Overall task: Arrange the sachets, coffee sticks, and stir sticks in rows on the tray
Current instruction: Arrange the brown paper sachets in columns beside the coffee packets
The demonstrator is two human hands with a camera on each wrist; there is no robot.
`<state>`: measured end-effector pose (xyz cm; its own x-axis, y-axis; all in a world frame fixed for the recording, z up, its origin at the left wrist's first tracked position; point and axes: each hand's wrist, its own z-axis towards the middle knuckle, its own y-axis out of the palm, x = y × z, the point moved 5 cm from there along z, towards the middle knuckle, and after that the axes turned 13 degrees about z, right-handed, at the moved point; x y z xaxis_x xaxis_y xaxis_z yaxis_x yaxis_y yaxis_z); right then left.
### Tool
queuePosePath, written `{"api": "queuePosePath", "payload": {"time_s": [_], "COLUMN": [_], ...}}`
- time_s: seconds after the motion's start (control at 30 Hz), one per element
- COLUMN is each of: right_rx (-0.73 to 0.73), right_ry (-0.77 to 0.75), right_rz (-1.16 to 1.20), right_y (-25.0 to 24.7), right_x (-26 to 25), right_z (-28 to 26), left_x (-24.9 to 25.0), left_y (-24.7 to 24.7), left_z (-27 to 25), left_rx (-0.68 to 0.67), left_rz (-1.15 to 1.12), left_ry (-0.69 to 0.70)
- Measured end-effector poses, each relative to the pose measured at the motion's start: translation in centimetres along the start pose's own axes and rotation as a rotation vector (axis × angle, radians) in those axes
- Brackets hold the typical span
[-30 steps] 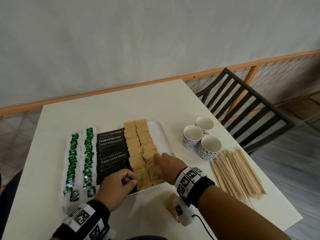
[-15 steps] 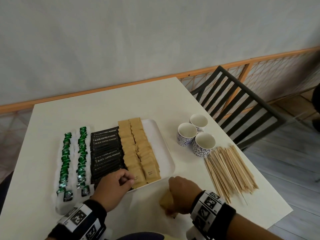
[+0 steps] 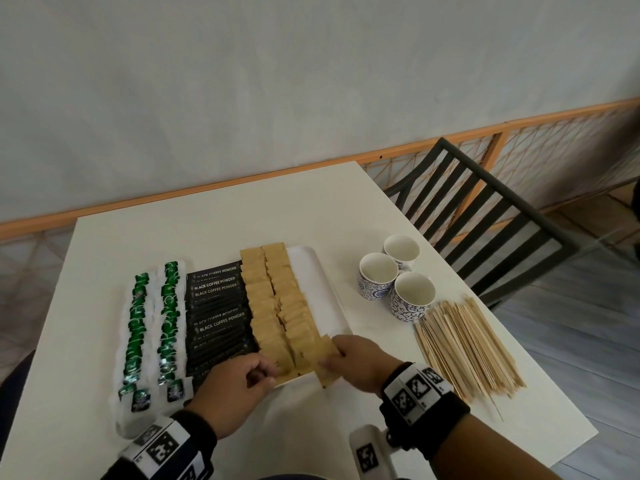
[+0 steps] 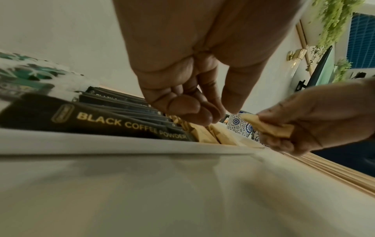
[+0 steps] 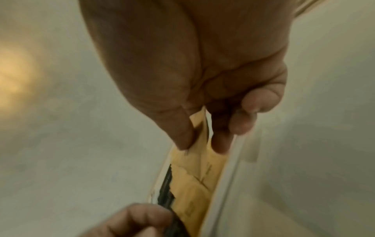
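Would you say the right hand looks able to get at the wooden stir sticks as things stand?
Probably, once freed: the right hand holds brown sachets; the stir sticks lie uncovered on the table beside it.

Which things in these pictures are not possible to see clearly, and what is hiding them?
- Head view: the left hand covers the near ends of the black coffee sticks.
- Head view: print on the brown sachets is too small to read.
- Right wrist view: blurred; how many sachets the right hand pinches is unclear.
- Left wrist view: the stir sticks are cut off by the right edge.
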<state>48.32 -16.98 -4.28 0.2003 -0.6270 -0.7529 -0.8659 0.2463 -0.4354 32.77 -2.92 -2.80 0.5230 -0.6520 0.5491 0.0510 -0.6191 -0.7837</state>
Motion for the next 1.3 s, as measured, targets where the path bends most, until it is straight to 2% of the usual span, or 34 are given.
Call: {"api": "queuePosePath", "payload": {"time_s": [0.07,0.1,0.23,0.33,0.5,0.6,0.7,0.97,1.1,1.3], "right_rx": [0.019,0.027,0.141,0.132,0.156,0.198,0.209,0.175,0.129,0.141], "right_ry": [-0.027,-0.048,-0.097,-0.092,-0.093,-0.097,-0.103,-0.086,-0.055,0.019], "right_rz": [0.213,0.246,-0.04,-0.143,-0.159,-0.161,-0.178,-0.21,-0.307,-0.44], "right_y": [-0.1,-0.2,-0.8,-0.5,-0.4,-1.1,-1.6,-1.1,-0.6,-0.2], "right_x": [-0.8,-1.1,-1.6,-1.2,-1.0,-0.8,-0.6,-0.5,-0.9,-1.7], "right_z": [0.3,0.4,1.5,1.9,2.3,2.5,2.4,3.0,3.6,4.1], "left_x": [0.3,0.5,1.6,1.7,1.2,2.1,2.7,3.1,2.3,1.9], "left_y": [0.1,0.1,0.3,1.1,1.9,1.8,2.2,2.2,1.9,1.3], "left_z": [0.3,0.4,1.3,1.8,1.8,2.1,2.3,3.3,4.3,4.5], "left_rx": [0.004,0.004,0.014,0.017,0.131,0.206,0.217,0.245,0.24,0.379], "left_rz": [-0.012,-0.004,0.19,0.381,0.683,0.794,0.878,0.895,0.921,0.844], "left_ry": [0.016,0.023,0.14,0.244,0.331,0.386,0.458,0.479,0.487,0.473]}}
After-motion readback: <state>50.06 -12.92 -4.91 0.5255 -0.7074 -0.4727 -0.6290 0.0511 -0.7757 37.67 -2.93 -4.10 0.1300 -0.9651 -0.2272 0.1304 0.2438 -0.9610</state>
